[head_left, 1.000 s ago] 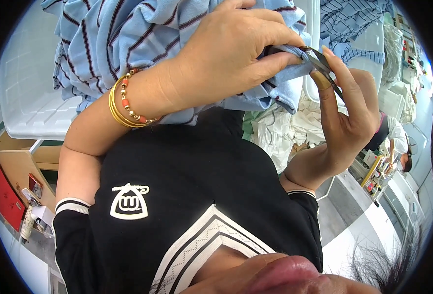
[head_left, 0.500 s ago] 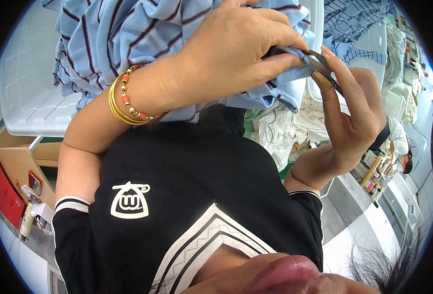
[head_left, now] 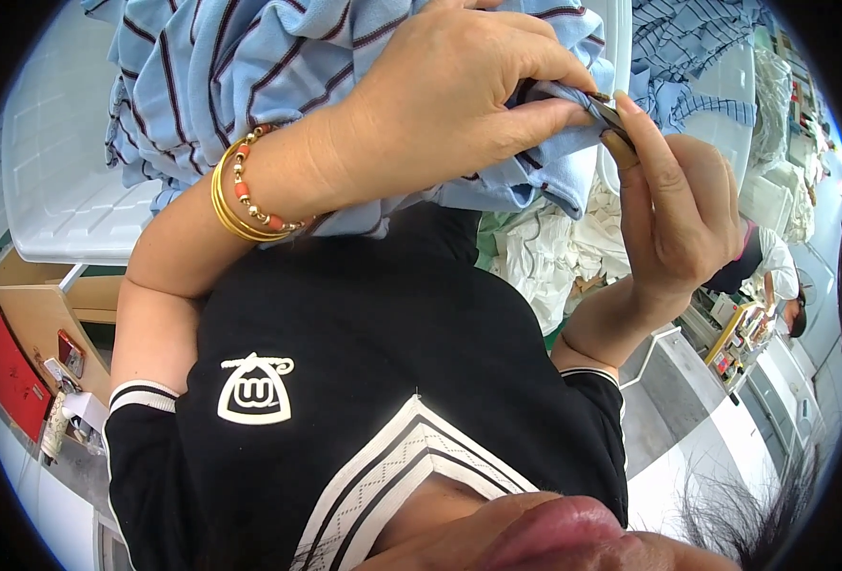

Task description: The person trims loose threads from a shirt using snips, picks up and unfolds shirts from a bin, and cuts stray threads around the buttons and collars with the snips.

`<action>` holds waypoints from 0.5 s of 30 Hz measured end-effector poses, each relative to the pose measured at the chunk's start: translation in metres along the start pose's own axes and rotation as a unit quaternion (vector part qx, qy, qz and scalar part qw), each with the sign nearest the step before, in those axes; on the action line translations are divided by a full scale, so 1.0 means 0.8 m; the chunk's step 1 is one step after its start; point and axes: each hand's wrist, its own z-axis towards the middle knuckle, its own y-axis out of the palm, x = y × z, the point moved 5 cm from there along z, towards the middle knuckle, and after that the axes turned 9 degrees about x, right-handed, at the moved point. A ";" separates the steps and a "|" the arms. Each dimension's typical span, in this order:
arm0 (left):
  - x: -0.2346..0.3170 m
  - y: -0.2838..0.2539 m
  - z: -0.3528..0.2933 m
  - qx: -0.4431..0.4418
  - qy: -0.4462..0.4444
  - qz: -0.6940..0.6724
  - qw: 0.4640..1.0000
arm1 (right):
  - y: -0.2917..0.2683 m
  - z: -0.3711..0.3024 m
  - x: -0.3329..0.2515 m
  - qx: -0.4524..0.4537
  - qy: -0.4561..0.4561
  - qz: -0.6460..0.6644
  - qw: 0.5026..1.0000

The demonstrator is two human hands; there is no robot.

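A heap of light blue fabric (head_left: 278, 71) with dark stripes lies in front of me. My left hand (head_left: 459, 95) pinches a folded edge of it between thumb and fingers. In my right hand (head_left: 678, 200) is a small pair of thread snips (head_left: 609, 114), gripped between thumb and fingers. The snips' blades meet the fabric edge right beside my left fingertips. My right fingers hide much of the snips, and I cannot tell whether the blades are apart.
White plastic bins (head_left: 69, 209) stand under and beside the heap. More blue patterned fabric (head_left: 687, 38) hangs over a bin at the far right. White cloth (head_left: 535, 257) is piled below the heap. Another person (head_left: 773, 266) is at the right, near a cluttered table.
My right hand has shifted slightly left, and its fingers have closed further round the snips, so less of the blades shows. My left hand keeps its pinch on the fabric.
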 end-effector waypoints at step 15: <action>-0.012 0.001 0.007 -0.082 -0.214 -0.141 0.963 | 0.019 -0.036 0.016 0.137 0.366 0.315 0.865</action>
